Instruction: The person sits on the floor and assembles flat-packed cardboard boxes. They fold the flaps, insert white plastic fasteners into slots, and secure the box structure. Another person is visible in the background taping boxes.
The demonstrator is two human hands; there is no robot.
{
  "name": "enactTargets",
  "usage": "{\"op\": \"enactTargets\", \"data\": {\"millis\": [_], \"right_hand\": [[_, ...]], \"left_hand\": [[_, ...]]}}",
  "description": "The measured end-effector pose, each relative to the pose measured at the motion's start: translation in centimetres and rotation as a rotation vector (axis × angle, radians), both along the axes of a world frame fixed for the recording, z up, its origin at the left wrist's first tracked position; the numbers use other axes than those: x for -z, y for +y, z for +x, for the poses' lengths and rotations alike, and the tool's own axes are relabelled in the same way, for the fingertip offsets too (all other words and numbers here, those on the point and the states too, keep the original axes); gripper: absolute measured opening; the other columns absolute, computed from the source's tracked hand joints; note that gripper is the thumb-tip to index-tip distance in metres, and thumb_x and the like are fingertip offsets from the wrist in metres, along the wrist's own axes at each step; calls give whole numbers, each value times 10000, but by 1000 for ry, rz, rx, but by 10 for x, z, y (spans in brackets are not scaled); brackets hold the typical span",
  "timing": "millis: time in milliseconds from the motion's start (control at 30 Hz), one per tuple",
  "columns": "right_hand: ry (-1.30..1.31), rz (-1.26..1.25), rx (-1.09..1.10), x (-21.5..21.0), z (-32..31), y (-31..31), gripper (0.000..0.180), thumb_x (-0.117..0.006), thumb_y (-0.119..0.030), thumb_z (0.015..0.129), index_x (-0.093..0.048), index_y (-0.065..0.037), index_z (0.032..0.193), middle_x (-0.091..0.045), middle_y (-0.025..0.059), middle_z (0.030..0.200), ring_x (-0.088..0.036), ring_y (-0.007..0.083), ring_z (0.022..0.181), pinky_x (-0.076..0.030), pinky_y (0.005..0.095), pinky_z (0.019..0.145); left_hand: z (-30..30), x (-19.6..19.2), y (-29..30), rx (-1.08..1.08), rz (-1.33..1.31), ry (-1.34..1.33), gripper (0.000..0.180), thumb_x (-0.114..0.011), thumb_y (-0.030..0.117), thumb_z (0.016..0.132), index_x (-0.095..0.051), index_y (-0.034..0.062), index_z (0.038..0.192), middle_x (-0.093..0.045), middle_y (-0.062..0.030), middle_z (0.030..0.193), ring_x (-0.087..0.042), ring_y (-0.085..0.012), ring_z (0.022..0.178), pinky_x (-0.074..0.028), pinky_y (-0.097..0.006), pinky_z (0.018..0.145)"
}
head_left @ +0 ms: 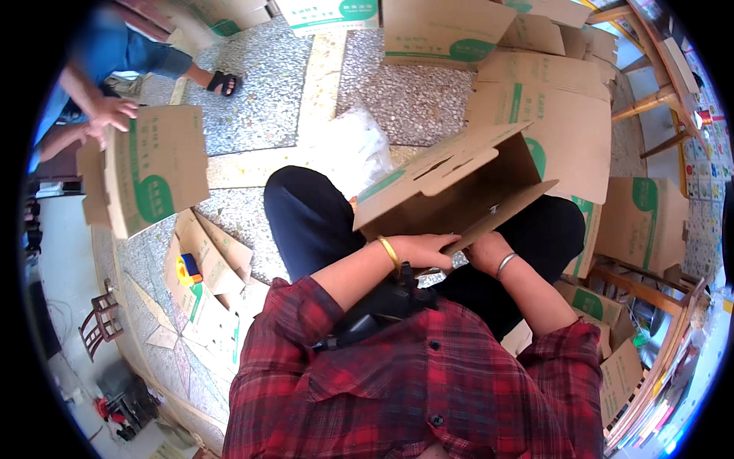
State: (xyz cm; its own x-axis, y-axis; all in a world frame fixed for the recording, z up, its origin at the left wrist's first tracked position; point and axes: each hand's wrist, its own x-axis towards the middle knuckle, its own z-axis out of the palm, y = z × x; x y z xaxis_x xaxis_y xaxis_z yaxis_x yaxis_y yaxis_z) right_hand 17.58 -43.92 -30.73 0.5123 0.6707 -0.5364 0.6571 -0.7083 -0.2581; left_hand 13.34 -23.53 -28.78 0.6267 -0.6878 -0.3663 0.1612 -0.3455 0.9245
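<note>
Speckled floor (260, 84), big cardboard stack (569, 99) upper right. Open brown carton (428, 214) sits tilted across the person's lap, mouth toward the right. Co-worker upper left, one hand (113, 115) on top of another carton (180, 168). Clear plastic bag (355, 149) on floor beyond the knees. Left hand (424, 251): grip pinching open carton's near edge. Right hand (488, 252): curled at same flap, fingertips hidden, can't tell if grip is closed on it. Yellow-blue tape dispenser (187, 269) on cardboard pieces (218, 264), left. Gold bangle (390, 252) left wrist, thinner silver one right.
</note>
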Motion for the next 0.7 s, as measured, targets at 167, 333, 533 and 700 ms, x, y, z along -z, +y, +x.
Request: {"op": "enactTargets", "data": {"millis": [167, 333, 533, 700], "right_hand": [[-163, 50, 160, -17, 2, 0, 183, -525, -204, 797, -630, -73, 871, -632, 127, 868, -622, 289, 789, -498, 394, 661], [-286, 133, 93, -12, -2, -2, 115, -538, -140, 754, -599, -54, 799, -604, 122, 835, -597, 282, 786, -491, 383, 686], [-271, 164, 79, -16, -17, -3, 161, -545, -166, 789, -589, -21, 843, -587, 136, 892, -592, 277, 828, -492, 381, 699], [-158, 352, 227, -28, -13, 2, 257, -577, -139, 764, -568, -5, 983, -559, 149, 1001, -571, 331, 890, -479, 397, 757]], "left_hand": [[15, -33, -7, -167, 162, -150, 454, -415, 163, 799, -447, -34, 1206, -538, -271, 1110, -516, -377, 1049, -398, -389, 918], [14, -41, -10, -287, 249, -186, 376, -410, 146, 810, -526, -34, 1119, -570, -269, 1026, -541, -390, 986, -421, -411, 876], [4, -20, 1, -350, 403, -249, 324, -442, 174, 824, -551, -42, 1041, -580, -269, 950, -558, -407, 901, -445, -441, 803], [8, -28, 2, -384, 418, -354, 286, -465, 207, 817, -602, -9, 944, -594, -259, 897, -569, -411, 866, -454, -457, 772]]}}
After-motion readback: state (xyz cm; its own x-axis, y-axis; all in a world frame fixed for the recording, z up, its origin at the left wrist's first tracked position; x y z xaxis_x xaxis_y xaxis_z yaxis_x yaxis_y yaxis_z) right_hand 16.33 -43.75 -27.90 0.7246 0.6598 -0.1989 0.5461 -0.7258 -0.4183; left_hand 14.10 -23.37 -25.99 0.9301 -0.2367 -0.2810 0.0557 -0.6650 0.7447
